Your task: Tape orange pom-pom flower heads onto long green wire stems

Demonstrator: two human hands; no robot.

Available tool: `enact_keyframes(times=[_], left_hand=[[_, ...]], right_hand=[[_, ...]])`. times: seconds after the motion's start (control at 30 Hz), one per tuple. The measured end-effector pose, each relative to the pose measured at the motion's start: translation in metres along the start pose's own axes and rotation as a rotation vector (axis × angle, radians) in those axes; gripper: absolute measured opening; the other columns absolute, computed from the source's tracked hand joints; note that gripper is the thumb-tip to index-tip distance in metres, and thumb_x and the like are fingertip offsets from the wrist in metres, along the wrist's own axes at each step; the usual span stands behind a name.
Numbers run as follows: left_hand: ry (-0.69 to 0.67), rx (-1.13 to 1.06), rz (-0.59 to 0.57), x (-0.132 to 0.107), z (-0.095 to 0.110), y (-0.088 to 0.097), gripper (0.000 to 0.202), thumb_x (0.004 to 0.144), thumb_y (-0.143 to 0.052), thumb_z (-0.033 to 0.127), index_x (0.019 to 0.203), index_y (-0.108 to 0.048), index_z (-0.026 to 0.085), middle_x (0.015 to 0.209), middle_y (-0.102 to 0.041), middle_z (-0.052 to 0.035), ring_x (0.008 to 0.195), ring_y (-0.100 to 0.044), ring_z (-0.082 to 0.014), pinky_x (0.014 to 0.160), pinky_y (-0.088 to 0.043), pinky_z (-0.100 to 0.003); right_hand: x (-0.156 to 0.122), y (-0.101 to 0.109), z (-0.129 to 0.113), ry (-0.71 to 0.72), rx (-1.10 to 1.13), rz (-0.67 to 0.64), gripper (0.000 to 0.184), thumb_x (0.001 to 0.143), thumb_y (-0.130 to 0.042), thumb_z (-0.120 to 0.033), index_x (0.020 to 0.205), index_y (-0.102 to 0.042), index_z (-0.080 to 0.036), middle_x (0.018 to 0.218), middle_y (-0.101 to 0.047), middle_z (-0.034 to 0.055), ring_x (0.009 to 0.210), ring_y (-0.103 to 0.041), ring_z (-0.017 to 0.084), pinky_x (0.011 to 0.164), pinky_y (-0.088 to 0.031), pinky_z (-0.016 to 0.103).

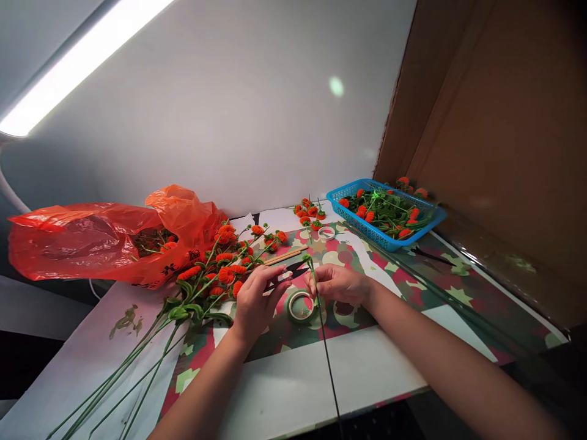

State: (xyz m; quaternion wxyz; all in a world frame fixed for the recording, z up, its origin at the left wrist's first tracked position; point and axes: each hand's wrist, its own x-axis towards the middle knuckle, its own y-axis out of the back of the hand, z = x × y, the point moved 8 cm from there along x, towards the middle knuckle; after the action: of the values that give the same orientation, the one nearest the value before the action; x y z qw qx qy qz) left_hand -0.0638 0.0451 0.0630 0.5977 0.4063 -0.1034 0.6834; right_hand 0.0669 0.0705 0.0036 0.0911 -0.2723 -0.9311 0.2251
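Observation:
My right hand [342,284] pinches a thin green flower stem [326,342] near its top, where a small green tuft bends over. The stem hangs down past the table's front edge. To its left, my left hand [259,299] is closed, with thumb and forefinger close together; what they hold, if anything, I cannot make out. Dark pointed scissor blades [298,267] show beside those fingertips, partly hidden by them. Between my hands, a roll of green tape [301,305] lies flat on the patterned sheet. Long-stemmed orange fuzzy flowers [226,275] lie beside my left hand.
A red plastic bag [87,235] with more flowers lies at the left. At the back right, a blue basket [389,241] holds orange heads and green leaves. Several loose heads [312,212] and a pale tape ring [326,233] lie between. A cardboard wall [499,140] borders the right side.

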Motion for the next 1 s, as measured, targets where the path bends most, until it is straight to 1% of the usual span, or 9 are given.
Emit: enact_keyframes(times=[0.2,0.5,0.8,1.0], left_hand=[[-0.044,0.03,-0.002,0.0,0.003,0.001,0.028,0.068,-0.069,0.014,0.094,-0.067,0.023,0.072,-0.061,-0.0023,0.06,-0.052,-0.0131,0.056,-0.043,-0.023],[-0.125,0.115,-0.02,-0.001,0.008,-0.002,0.029,0.072,-0.066,0.013,0.098,-0.064,0.022,0.078,-0.062,-0.003,0.063,-0.055,-0.0126,0.057,-0.044,-0.022],[-0.281,0.228,-0.022,-0.003,0.017,-0.003,0.027,0.076,-0.063,0.012,0.102,-0.059,0.019,0.081,-0.063,-0.0036,0.068,-0.058,-0.0118,0.058,-0.049,-0.022],[-0.344,0.292,-0.002,-0.003,0.021,-0.002,0.027,0.076,-0.063,0.013,0.103,-0.058,0.019,0.08,-0.063,-0.0027,0.069,-0.059,-0.0113,0.06,-0.05,-0.022]], right_hand=[[0.001,0.0,-0.002,0.029,-0.007,-0.008,0.03,0.064,-0.076,-0.037,0.071,-0.061,-0.011,0.069,-0.053,-0.0003,0.064,-0.048,0.008,0.061,-0.037,0.022],[0.001,0.0,0.0,0.005,-0.036,-0.016,0.031,0.066,-0.074,-0.039,0.072,-0.06,-0.011,0.07,-0.051,-0.0003,0.063,-0.048,0.008,0.055,-0.036,0.021],[0.001,-0.001,0.002,-0.001,-0.02,-0.024,0.03,0.066,-0.074,-0.038,0.073,-0.061,-0.012,0.071,-0.052,0.0001,0.066,-0.049,0.008,0.056,-0.037,0.02],[0.002,0.0,0.003,0.0,-0.015,-0.029,0.028,0.066,-0.074,-0.037,0.073,-0.062,-0.013,0.07,-0.051,-0.0001,0.065,-0.048,0.009,0.054,-0.035,0.02]])
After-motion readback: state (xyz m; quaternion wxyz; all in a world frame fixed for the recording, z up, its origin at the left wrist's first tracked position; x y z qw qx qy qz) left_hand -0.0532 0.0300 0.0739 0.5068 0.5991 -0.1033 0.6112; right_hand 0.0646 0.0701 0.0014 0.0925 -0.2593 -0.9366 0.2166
